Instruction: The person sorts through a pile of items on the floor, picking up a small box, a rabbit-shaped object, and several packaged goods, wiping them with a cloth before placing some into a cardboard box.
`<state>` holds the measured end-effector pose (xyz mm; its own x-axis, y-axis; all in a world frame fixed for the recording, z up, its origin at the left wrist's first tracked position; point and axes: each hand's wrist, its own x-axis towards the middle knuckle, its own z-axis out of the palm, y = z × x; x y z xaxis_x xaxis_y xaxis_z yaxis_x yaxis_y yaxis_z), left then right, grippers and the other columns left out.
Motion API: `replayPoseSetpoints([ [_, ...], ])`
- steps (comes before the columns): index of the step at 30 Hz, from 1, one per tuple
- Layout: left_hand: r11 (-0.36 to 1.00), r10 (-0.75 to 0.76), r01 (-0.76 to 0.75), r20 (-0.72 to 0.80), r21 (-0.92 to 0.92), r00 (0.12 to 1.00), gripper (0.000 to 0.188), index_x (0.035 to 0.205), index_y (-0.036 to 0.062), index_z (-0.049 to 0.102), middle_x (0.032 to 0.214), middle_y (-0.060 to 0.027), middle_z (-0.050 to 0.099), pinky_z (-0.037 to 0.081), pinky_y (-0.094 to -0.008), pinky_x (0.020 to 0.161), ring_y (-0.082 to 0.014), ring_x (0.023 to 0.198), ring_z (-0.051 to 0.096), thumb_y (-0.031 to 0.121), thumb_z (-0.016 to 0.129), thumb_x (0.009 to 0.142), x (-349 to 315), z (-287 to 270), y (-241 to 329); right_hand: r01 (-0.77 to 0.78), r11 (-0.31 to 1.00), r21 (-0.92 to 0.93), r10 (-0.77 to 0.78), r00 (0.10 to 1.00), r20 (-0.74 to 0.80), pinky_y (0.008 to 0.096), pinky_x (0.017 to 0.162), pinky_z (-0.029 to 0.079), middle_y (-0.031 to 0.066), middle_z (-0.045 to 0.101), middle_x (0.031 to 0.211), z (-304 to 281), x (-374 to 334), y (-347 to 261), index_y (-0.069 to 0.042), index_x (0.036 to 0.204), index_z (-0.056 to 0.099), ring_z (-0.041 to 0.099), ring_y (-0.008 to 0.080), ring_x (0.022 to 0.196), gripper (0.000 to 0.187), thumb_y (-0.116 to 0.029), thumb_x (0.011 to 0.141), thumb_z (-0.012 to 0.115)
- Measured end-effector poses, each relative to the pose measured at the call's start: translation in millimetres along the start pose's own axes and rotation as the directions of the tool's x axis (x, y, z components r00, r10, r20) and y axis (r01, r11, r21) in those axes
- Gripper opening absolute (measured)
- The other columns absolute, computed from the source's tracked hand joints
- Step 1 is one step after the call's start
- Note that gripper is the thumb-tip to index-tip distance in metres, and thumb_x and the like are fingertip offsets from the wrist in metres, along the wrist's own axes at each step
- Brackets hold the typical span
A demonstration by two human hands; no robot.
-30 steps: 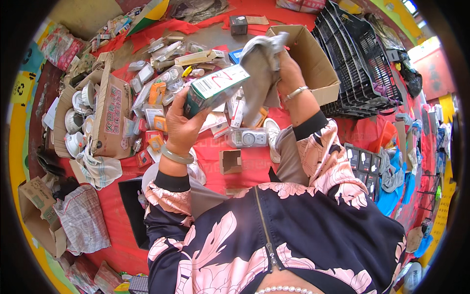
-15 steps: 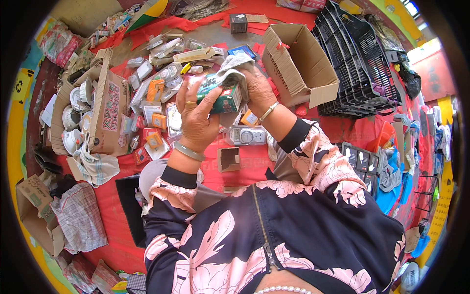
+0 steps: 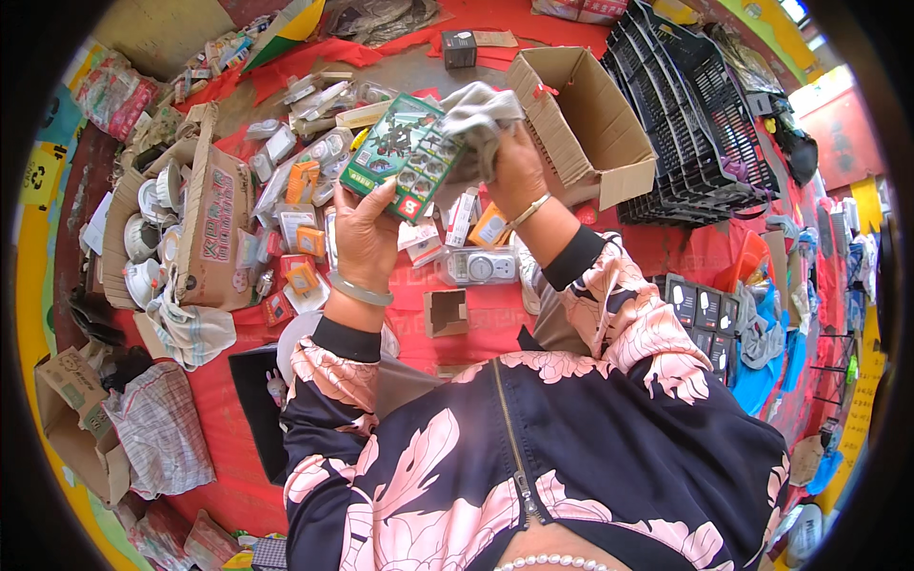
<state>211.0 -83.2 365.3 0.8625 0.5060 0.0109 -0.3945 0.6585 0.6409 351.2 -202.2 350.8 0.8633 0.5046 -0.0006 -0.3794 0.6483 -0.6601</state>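
My left hand (image 3: 365,231) grips a flat green box (image 3: 400,157) by its lower left corner, thumb on the front. The box is tilted, its broad printed face with a picture and rows of round pictures turned up to me. In my right hand (image 3: 519,171) is a bunched grey cloth (image 3: 481,119), which covers the box's upper right edge. Fingers of the right hand are partly hidden behind the cloth. Beneath the box lie small orange-and-white boxes (image 3: 488,226) and a clear-packed device with a round dial (image 3: 481,265).
An open cardboard box (image 3: 581,119) stands beyond my right hand, beside stacked black plastic crates (image 3: 681,124). At left, another carton (image 3: 219,224) holds round white fixtures (image 3: 143,276). Several small packaged goods (image 3: 305,181) crowd the red cloth (image 3: 409,319). A small open brown box (image 3: 445,312) sits nearer me.
The green box has turned from edge-on to showing its broad face. My left hand has shifted down to its lower corner, and the right hand with the cloth has moved slightly right.
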Motion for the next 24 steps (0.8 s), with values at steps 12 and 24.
replayPoseSetpoints([
  [12, 0.492, 0.322, -0.397, 0.262, 0.774, 0.91, 0.05, 0.119, 0.0034, 0.044, 0.107, -0.0059, 0.056, 0.044, -0.0285, 0.087, -0.0143, 0.097, 0.054, -0.01, 0.06, 0.074, 2.1, -13.6, -10.1, 0.063, 0.989, -0.132, -0.027, 0.965, 0.26, 0.0351, 0.083, 0.047, 0.0115, 0.057, 0.109, -3.3, 0.0, -20.2, -0.002, 0.115, 0.051, 0.057, 0.0232, 0.098, 0.044, -0.037, 0.088, 0.048],
  [24, 0.369, 0.181, -0.401, 0.358, 0.838, 0.916, 0.048, 0.115, 0.0021, 0.05, 0.101, -0.0045, 0.059, 0.046, -0.0276, 0.082, -0.0122, 0.092, 0.056, -0.011, 0.06, 0.071, -11.6, -13.8, -6.2, 0.382, 0.104, -0.918, -0.047, 0.924, 0.38, 0.0388, 0.07, 0.045, 0.017, 0.062, 0.085, 1.3, 4.2, -6.2, -0.011, 0.098, 0.063, 0.058, 0.0351, 0.082, 0.03, -0.036, 0.085, 0.052],
])
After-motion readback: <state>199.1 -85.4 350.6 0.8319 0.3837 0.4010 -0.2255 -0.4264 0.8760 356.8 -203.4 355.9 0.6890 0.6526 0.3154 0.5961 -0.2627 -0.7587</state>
